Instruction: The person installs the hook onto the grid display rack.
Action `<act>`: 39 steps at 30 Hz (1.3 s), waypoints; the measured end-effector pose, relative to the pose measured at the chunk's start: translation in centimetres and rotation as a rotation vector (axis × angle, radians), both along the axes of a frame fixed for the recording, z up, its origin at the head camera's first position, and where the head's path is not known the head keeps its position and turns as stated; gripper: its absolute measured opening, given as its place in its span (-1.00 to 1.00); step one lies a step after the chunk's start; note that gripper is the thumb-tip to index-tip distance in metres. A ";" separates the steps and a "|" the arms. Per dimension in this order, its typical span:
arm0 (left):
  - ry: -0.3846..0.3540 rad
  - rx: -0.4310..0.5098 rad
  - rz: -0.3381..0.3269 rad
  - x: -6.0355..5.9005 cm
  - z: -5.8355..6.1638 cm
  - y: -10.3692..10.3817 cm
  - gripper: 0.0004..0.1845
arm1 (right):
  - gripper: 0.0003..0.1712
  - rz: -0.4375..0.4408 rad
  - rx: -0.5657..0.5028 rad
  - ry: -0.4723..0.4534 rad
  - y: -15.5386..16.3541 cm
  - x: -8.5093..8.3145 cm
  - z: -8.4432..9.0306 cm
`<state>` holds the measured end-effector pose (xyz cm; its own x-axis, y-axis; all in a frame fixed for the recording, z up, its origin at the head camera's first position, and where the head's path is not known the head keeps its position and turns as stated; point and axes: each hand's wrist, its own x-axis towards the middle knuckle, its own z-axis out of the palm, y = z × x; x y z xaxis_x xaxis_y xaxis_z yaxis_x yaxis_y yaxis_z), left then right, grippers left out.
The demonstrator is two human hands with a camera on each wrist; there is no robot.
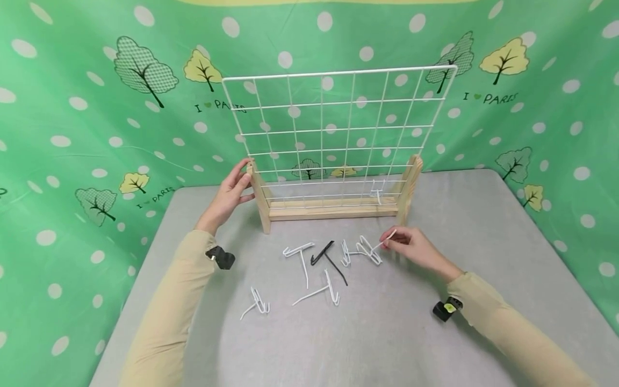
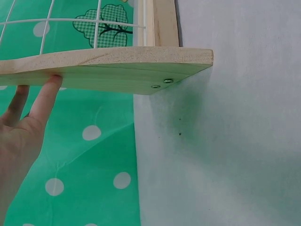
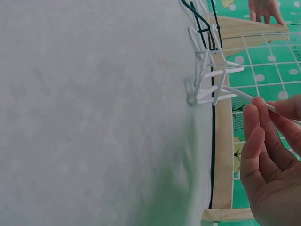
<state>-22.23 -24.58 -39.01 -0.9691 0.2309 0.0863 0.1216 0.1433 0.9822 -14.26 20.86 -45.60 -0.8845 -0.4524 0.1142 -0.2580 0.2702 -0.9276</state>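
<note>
A black hook [image 1: 329, 257] lies on the grey table [image 1: 483, 226] before a green tree-printed backdrop [image 1: 96, 107].

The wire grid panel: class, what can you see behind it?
Through the wire grid panel the green backdrop with dots and trees shows. The wooden base and posts cover what lies behind them. One white hook hangs on the front.

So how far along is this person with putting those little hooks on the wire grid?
One white hook already hangs low on the wire grid. In hand: the right hand pinches the stem of another white hook lying on the table, while the left hand touches the wooden stand's left post. Left: several white hooks and a black hook lie loose on the table.
</note>
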 end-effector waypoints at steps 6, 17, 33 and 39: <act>-0.017 0.017 0.003 0.1 0.1 0.0 -0.43 | -0.89 -0.045 0.008 0.045 0.1 -0.1 0.4; -0.039 0.025 0.008 -0.1 0.2 0.1 -0.44 | -0.87 -0.070 -0.047 0.084 -0.1 -0.4 1.6; -0.042 0.024 0.002 1.2 1.8 0.7 -0.44 | -0.85 -0.109 -0.055 0.129 -0.6 -0.8 3.7; -0.035 0.027 0.007 0.1 0.3 0.2 -0.44 | -0.83 -0.127 -0.063 0.126 -0.7 -0.8 4.6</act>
<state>-22.16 -24.42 -38.75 -0.9733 0.2220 0.0583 0.0860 0.1173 0.9894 -15.08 20.19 -40.97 -0.9109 -0.3266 0.2521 -0.3405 0.2502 -0.9064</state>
